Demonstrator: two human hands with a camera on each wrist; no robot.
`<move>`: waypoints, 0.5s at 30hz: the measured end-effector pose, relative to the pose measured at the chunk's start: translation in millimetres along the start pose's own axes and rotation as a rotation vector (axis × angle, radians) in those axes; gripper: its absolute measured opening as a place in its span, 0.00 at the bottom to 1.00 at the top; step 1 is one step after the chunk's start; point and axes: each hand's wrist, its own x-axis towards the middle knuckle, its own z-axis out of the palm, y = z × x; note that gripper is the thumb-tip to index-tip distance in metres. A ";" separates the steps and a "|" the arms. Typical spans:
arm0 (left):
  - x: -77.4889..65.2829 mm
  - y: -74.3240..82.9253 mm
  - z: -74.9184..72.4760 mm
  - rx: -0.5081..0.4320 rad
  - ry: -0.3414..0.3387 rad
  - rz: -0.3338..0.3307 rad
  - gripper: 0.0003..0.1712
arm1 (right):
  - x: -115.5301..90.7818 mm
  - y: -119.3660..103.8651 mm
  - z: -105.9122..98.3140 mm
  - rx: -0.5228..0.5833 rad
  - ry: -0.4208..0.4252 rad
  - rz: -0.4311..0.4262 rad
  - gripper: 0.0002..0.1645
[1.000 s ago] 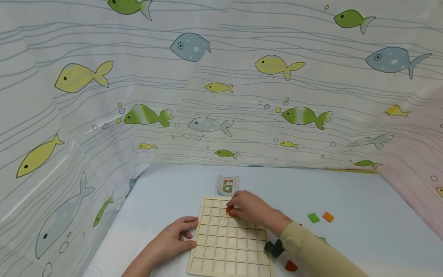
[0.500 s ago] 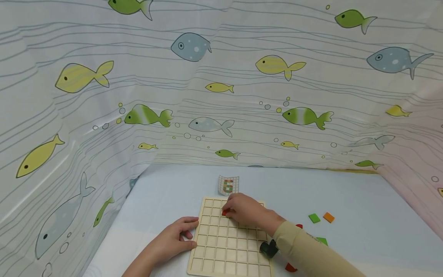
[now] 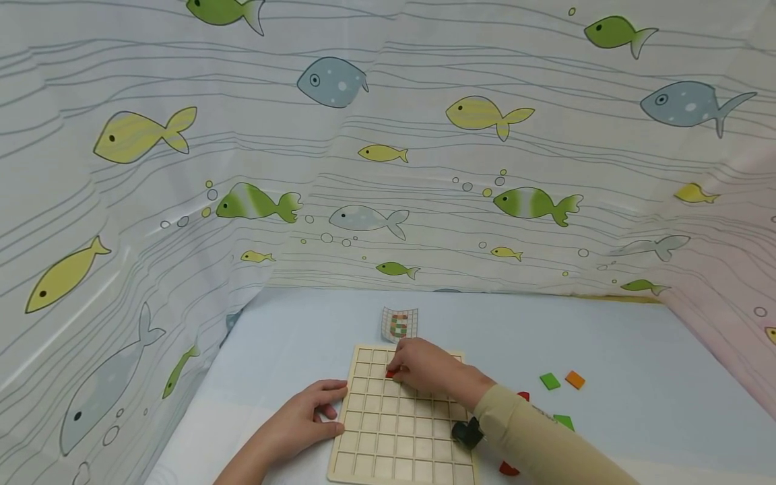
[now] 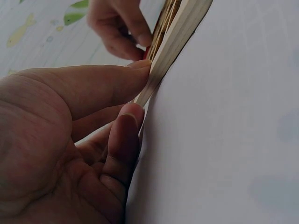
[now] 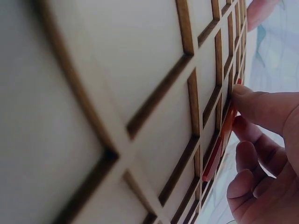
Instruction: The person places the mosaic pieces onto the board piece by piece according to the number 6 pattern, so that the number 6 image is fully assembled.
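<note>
Cataloguing from my remote post, all places taken from the wooden grid board [image 3: 386,422], near edge partly cropped.
Item: red tile [image 3: 391,373], at the board's far part, left of centre; mostly covered by fingers.
Item: right hand [image 3: 427,364], narrowed to a pinch on that tile; whether it sits in a cell, I cannot tell.
Item: left hand [image 3: 303,414], fingers loosely extended, touching the board's left edge.
Item: orange tile [image 5: 227,125] and further red tile [image 5: 212,161], on the board; seen only aslant from the right wrist.
Item: pattern card [image 3: 399,325], beyond the far edge; print too small to read.
Item: red pieces [image 3: 509,469], right of the board, partly behind the sleeve [image 3: 539,438].
</note>
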 end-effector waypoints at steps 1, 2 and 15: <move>0.0 -0.1 0.1 0.000 0.000 0.000 0.38 | -0.2 0.0 0.0 0.000 -0.001 0.001 0.07; 0.1 -0.3 0.1 0.001 0.001 0.000 0.38 | -0.2 0.1 0.2 -0.003 -0.004 0.002 0.07; 0.4 0.9 0.0 0.010 -0.002 -0.004 0.38 | -13.5 2.0 -5.4 -0.001 0.017 -0.005 0.16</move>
